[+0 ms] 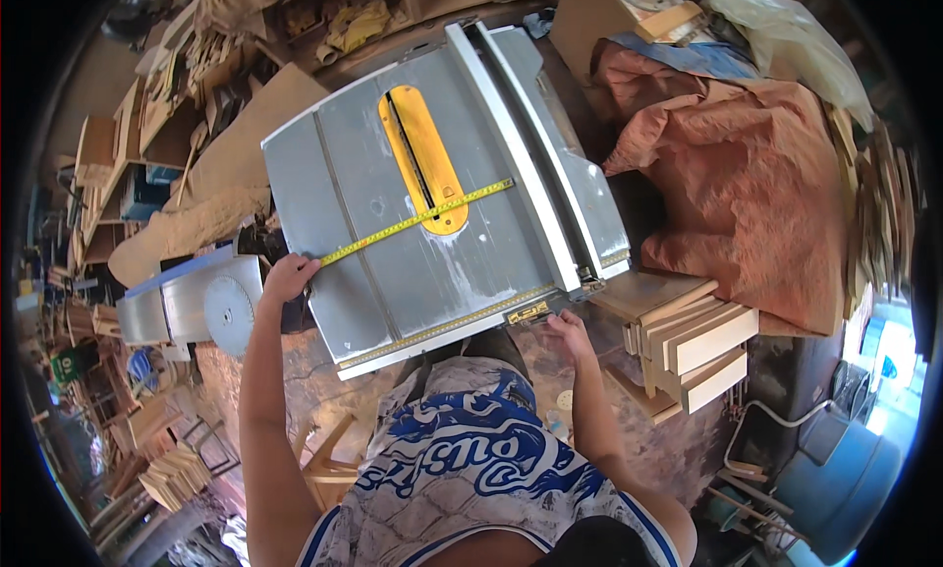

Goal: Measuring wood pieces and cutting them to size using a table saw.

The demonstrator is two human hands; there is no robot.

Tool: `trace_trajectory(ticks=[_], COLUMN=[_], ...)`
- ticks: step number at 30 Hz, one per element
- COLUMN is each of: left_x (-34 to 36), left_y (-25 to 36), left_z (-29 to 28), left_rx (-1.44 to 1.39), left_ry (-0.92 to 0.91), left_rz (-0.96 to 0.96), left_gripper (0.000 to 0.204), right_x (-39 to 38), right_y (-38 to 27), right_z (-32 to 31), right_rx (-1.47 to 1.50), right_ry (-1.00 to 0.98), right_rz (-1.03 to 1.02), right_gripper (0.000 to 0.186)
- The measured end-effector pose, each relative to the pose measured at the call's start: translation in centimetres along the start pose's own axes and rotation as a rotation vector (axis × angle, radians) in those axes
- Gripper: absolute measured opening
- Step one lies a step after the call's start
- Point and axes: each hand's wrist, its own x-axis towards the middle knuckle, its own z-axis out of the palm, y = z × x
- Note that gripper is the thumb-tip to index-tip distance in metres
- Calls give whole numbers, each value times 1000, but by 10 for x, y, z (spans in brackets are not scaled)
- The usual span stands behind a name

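At the left edge of the grey table saw (327, 184), my left hand (295, 275) is closed on the end of a yellow tape measure (373, 240) pulled out across the top. The tape crosses the yellow throat plate (403, 140) toward the white-edged fence (521, 174) on the right. My right hand (568, 333) is at the saw's front rail (442, 331), just below the fence's front end, beside a small yellow-and-black fitting (528, 312). Its fingers are curled, and I cannot make out what, if anything, they grip.
Stacked pale boards (702, 370) sit at the right below a crumpled orange tarp (737, 203). A round blade (233, 314) on a metal panel lies at the left among wood scraps and shelving (128, 184). A blue bin (830, 479) and bent metal tubing are at the lower right.
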Motion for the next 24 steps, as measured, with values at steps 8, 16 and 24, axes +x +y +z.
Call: trace_trajectory(ticks=[8, 16, 24], left_x=[-13, -33, -71], left_y=[14, 16, 39], left_z=[10, 17, 48], left_rx=[142, 89, -90], left_ry=[109, 127, 398], left_rz=[29, -37, -17], left_gripper=[52, 54, 43], right_x=[7, 14, 3], right_y=[-2, 0, -9], right_z=[6, 0, 8], right_rx=[-370, -532, -617], right_ry=[124, 122, 166], right_rz=[-261, -263, -274], right_gripper=[17, 28, 22])
